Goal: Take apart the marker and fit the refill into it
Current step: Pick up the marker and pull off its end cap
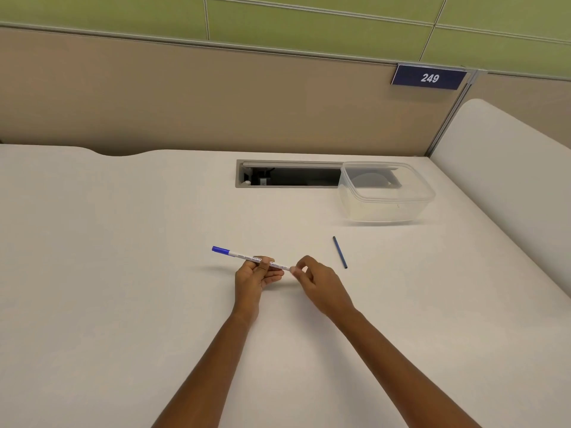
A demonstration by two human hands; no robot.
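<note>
Right fingertips (296,272) are pinching the very tail end of the marker (244,255), thumb and forefinger closing on it while the other fingers of the right hand (318,284) are curling loosely behind. The left hand (255,278) is gripping the barrel around the middle, thumb on top and fingers wrapping underneath, holding it just above the table (123,273) with the blue cap (221,250) pointing away to the left.

It's looking like a slim, light, stiff plastic tube, white and smooth with printed text, so probably a bit slippery. I'd keep the barrel hand close to the end being worked, otherwise it's going to twist in the grip.

The refill (340,252) is lying on the table just right of the right hand, a thin dark blue stick. I'm guessing it's weighing almost nothing and rolling easily, so pick it up mid-length.

Further back a clear, rounded plastic tub (386,193) is sitting half over a grey cable slot (290,176).
</note>
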